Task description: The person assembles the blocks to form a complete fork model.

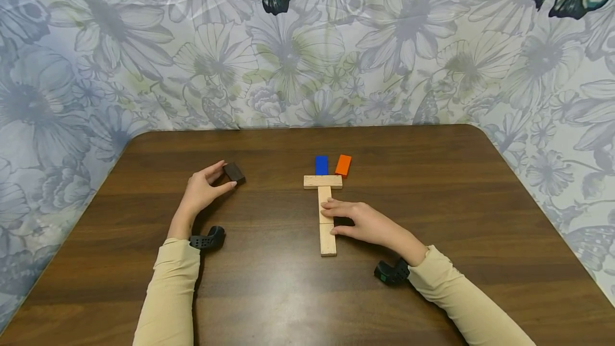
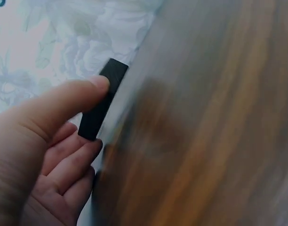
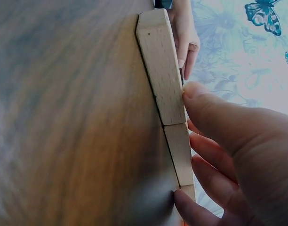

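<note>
My left hand [image 1: 204, 188] pinches a small black block [image 1: 234, 173] between thumb and fingers, at the left part of the table. In the left wrist view the thumb presses on the flat side of this block [image 2: 102, 101]. My right hand [image 1: 370, 221] touches a line of two plain wooden blocks, its fingers over the upper block [image 1: 324, 196] and its thumb at the edge of the lower block [image 1: 329, 242]. A third wooden block [image 1: 323, 182] lies crosswise at the top of the line, forming a T.
Above the crosswise block lie a blue block [image 1: 321, 165] and, tilted, an orange block [image 1: 343, 165]. The brown wooden table [image 1: 269, 292] meets a flower-patterned wall [image 1: 298, 68]. A dark wrist device [image 1: 207, 238] sits on the left wrist, another [image 1: 391, 272] on the right.
</note>
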`<action>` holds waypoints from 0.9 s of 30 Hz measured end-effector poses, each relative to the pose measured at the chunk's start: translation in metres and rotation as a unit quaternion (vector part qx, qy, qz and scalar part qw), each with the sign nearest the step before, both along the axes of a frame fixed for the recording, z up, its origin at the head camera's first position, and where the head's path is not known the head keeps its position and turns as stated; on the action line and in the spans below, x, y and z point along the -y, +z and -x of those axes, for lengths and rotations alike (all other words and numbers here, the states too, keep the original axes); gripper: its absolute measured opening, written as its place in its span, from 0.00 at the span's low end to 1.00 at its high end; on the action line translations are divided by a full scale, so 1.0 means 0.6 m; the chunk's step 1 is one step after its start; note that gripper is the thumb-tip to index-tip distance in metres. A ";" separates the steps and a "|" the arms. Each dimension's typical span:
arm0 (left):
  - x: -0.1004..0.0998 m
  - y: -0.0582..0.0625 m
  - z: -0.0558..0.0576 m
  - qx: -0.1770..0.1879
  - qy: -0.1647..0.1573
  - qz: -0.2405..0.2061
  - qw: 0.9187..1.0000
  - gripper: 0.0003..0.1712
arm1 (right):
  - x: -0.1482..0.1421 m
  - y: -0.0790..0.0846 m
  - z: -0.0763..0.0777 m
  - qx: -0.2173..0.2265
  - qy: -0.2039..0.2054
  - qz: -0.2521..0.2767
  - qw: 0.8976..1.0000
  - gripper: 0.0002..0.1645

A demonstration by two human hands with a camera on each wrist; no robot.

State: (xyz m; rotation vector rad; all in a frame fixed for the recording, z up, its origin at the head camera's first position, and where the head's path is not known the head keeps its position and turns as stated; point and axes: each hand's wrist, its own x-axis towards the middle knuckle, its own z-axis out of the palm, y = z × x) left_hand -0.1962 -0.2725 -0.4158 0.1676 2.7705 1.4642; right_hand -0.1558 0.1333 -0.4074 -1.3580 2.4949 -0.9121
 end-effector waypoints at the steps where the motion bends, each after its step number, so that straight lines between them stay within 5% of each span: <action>1: -0.004 0.001 0.000 0.005 -0.001 -0.015 1.000 0.43 | 0.000 0.001 0.000 0.000 0.000 0.000 1.000 0.28; 7: -0.040 0.013 0.007 0.027 -0.021 -0.091 0.995 0.40 | -0.001 0.000 0.001 -0.005 0.001 0.004 1.000 0.28; 17: -0.119 0.015 0.045 0.048 -0.062 -0.128 0.989 0.40 | -0.002 -0.004 0.002 -0.008 0.004 0.006 1.000 0.28; 22: -0.163 0.037 0.055 0.068 -0.076 -0.137 0.985 0.38 | -0.001 -0.005 0.005 -0.007 0.001 0.003 1.000 0.28; 27: -0.190 0.011 0.082 0.058 -0.087 -0.133 0.986 0.38 | -0.002 -0.006 0.005 -0.009 0.000 -0.001 1.000 0.28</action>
